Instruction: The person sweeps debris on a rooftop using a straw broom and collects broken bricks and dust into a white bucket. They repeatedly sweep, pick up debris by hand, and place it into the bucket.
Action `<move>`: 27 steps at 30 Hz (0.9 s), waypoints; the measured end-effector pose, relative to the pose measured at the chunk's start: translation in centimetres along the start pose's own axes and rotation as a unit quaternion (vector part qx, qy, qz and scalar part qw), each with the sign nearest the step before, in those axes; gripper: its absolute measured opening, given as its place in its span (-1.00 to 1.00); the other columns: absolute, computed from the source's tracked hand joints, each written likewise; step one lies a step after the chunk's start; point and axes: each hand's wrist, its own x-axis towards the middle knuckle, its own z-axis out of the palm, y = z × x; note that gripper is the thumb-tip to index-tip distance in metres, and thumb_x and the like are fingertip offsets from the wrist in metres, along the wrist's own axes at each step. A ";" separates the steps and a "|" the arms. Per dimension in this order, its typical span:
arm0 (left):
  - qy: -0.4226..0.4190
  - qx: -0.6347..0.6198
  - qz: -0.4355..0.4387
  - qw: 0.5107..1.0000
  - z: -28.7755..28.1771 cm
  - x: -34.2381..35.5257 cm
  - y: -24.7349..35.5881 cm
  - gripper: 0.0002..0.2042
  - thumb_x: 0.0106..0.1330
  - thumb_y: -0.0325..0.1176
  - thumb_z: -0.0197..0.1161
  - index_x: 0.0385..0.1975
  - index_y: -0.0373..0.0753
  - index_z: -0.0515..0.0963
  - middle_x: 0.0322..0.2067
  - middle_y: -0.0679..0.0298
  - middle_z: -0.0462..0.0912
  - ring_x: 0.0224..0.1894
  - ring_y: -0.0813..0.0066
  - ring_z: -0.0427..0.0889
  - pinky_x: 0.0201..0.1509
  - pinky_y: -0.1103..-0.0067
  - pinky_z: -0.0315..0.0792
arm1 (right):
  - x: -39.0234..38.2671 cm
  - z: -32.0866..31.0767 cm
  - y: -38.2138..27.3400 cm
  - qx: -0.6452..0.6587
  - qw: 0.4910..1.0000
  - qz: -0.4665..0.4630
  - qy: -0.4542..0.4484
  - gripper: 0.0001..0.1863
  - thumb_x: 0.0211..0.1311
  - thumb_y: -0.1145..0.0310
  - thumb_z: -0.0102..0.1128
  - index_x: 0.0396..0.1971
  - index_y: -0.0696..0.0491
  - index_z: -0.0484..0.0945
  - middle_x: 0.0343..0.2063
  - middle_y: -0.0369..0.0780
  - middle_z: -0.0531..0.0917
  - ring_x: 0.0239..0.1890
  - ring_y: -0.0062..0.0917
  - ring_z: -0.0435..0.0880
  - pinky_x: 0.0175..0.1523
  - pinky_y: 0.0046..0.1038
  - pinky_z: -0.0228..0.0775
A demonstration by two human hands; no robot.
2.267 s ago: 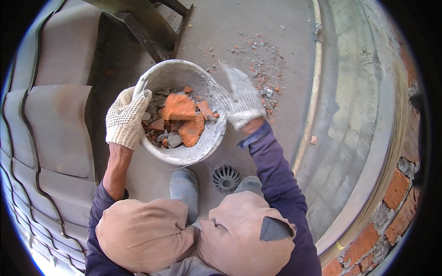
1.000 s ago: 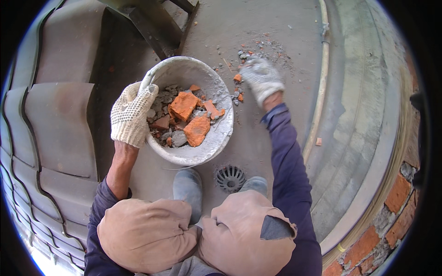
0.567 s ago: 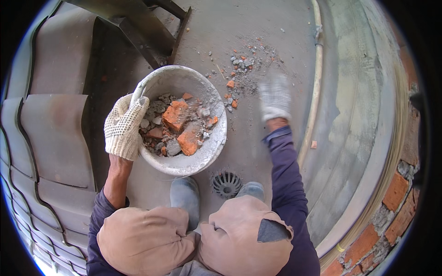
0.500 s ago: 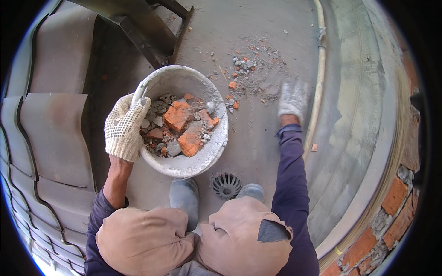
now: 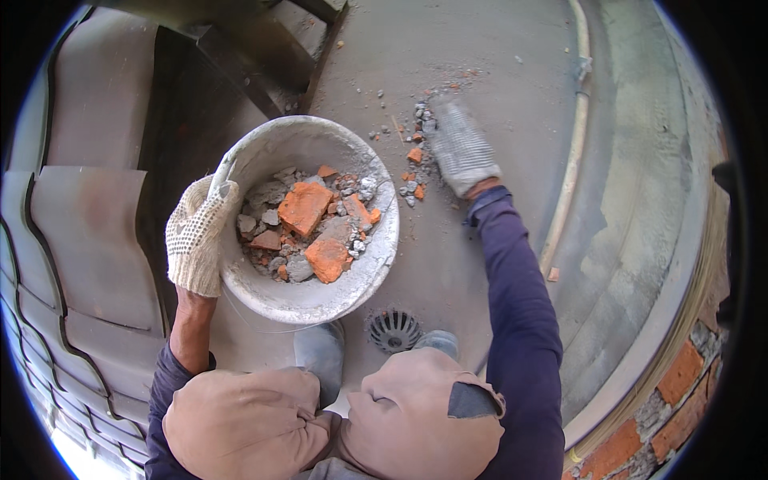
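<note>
Left hand [image 5: 200,236] clasps the bucket [image 5: 320,300]; right of it, rubble [image 5: 416,155] by the right hand [image 5: 464,148], grasp unclear; pipe [image 5: 572,160] farther out.

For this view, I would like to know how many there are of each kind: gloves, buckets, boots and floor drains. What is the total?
Gloves: 2
Bucket: 1
Boots: 2
Floor drain: 1
Total: 6

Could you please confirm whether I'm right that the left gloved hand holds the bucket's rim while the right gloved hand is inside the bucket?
Not quite: the head view shows the right gloved hand outside the bucket, by the loose rubble on the floor. The left gloved hand does hold the rim.
</note>
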 end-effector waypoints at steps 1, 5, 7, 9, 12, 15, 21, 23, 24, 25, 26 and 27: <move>0.000 0.001 -0.009 1.000 -0.1 -0.1 -0.3 -0.62 0.34 -0.21 0.36 0.04 -0.34 0.61 -0.16 0.25 0.68 -0.10 0.51 0.58 0.08 0.54 0.43 | 0.0 0.0 1.6 -0.063 0.998 -0.008 0.019 -0.42 0.54 0.08 -0.29 0.40 0.09 0.25 0.45 -0.11 0.21 0.52 -0.27 0.06 0.60 -0.25 -0.25; 0.018 0.017 -0.033 0.999 -0.7 -0.4 -1.3 -0.59 0.33 -0.21 0.37 0.07 -0.34 0.59 -0.13 0.23 0.67 -0.07 0.51 0.58 0.11 0.53 0.41 | 5.4 0.0 9.5 -0.270 0.950 0.155 -0.009 -0.47 0.55 0.15 -0.29 0.38 0.06 0.27 0.46 -0.11 0.19 0.51 -0.32 0.10 0.58 -0.24 -0.22; 0.025 0.017 -0.030 0.999 -0.9 -0.4 -1.8 -0.58 0.32 -0.21 0.38 0.08 -0.34 0.58 -0.12 0.24 0.67 -0.07 0.51 0.57 0.11 0.53 0.41 | 8.5 0.4 11.2 -0.183 0.968 0.170 0.014 -0.46 0.54 0.12 -0.29 0.40 0.00 0.26 0.47 -0.14 0.19 0.52 -0.33 0.09 0.58 -0.24 -0.24; 0.031 0.000 -0.053 0.998 -1.1 -0.4 -2.1 -0.58 0.32 -0.22 0.39 0.08 -0.34 0.58 -0.12 0.25 0.67 -0.07 0.51 0.57 0.11 0.54 0.40 | 11.1 0.7 10.5 -0.131 0.976 0.167 -0.042 -0.44 0.54 0.07 -0.32 0.42 -0.05 0.25 0.48 -0.18 0.18 0.52 -0.33 0.07 0.58 -0.24 -0.26; 0.039 -0.003 -0.059 0.997 -1.2 -0.6 -2.4 -0.58 0.32 -0.22 0.39 0.08 -0.34 0.58 -0.12 0.25 0.67 -0.07 0.51 0.57 0.10 0.54 0.40 | 10.9 1.1 6.2 -0.160 0.986 0.035 -0.027 -0.41 0.53 -0.03 -0.35 0.42 -0.09 0.25 0.48 -0.21 0.18 0.53 -0.33 0.05 0.58 -0.24 -0.24; 0.045 0.023 -0.047 0.998 -1.1 -0.6 -2.3 -0.58 0.32 -0.23 0.38 0.08 -0.34 0.59 -0.13 0.24 0.67 -0.07 0.51 0.57 0.10 0.55 0.40 | 7.6 0.2 1.8 -0.095 0.993 -0.064 -0.038 -0.40 0.53 -0.06 -0.36 0.40 -0.08 0.29 0.45 -0.20 0.23 0.52 -0.34 0.09 0.57 -0.24 -0.19; 0.029 0.030 -0.028 0.999 -0.7 -0.5 -1.5 -0.58 0.33 -0.22 0.36 0.09 -0.35 0.58 -0.09 0.21 0.68 -0.05 0.48 0.59 0.13 0.53 0.42 | -1.6 -1.2 -0.7 0.143 0.988 -0.063 -0.019 -0.50 0.50 0.02 -0.14 0.21 0.00 0.49 0.28 -0.12 0.47 0.39 -0.28 0.33 0.53 -0.24 0.00; 0.015 0.001 -0.036 0.999 -0.6 -0.4 -1.3 -0.61 0.32 -0.21 0.37 0.06 -0.31 0.60 -0.15 0.33 0.65 -0.12 0.58 0.54 0.05 0.60 0.39 | -4.4 -1.5 0.7 0.223 0.971 -0.023 0.079 -0.50 0.44 0.08 0.03 0.21 0.09 0.47 0.27 -0.04 0.46 0.36 -0.19 0.37 0.49 -0.20 0.08; 0.026 0.003 -0.039 0.999 -0.6 -0.4 -1.3 -0.62 0.32 -0.21 0.37 0.04 -0.29 0.61 -0.19 0.38 0.63 -0.15 0.63 0.51 0.01 0.63 0.38 | -5.7 -1.7 1.4 0.202 0.970 0.082 0.107 -0.47 0.43 0.06 0.05 0.22 0.12 0.45 0.27 -0.01 0.45 0.36 -0.17 0.36 0.49 -0.20 0.08; 0.013 -0.016 -0.035 0.999 -0.6 -0.5 -1.3 -0.61 0.32 -0.21 0.36 0.06 -0.30 0.60 -0.15 0.33 0.65 -0.12 0.58 0.54 0.05 0.60 0.39 | -6.8 -1.8 1.8 0.177 0.959 0.153 0.159 -0.43 0.42 0.05 0.07 0.24 0.15 0.43 0.27 0.02 0.44 0.37 -0.15 0.35 0.49 -0.20 0.07; 0.011 -0.020 -0.034 0.999 -0.6 -0.5 -1.4 -0.60 0.33 -0.21 0.36 0.07 -0.32 0.59 -0.12 0.27 0.66 -0.08 0.53 0.56 0.09 0.57 0.40 | -7.4 -1.7 2.0 0.160 0.934 0.256 0.193 -0.40 0.41 0.04 0.09 0.25 0.18 0.41 0.28 0.05 0.43 0.37 -0.12 0.34 0.49 -0.20 0.07; 0.015 -0.013 -0.033 0.999 -0.7 -0.5 -1.4 -0.58 0.34 -0.21 0.36 0.09 -0.34 0.58 -0.09 0.21 0.68 -0.05 0.49 0.59 0.13 0.54 0.41 | -7.7 -1.6 1.8 0.130 0.939 0.226 0.222 -0.36 0.39 0.02 0.10 0.26 0.21 0.38 0.28 0.07 0.41 0.38 -0.10 0.32 0.49 -0.18 0.06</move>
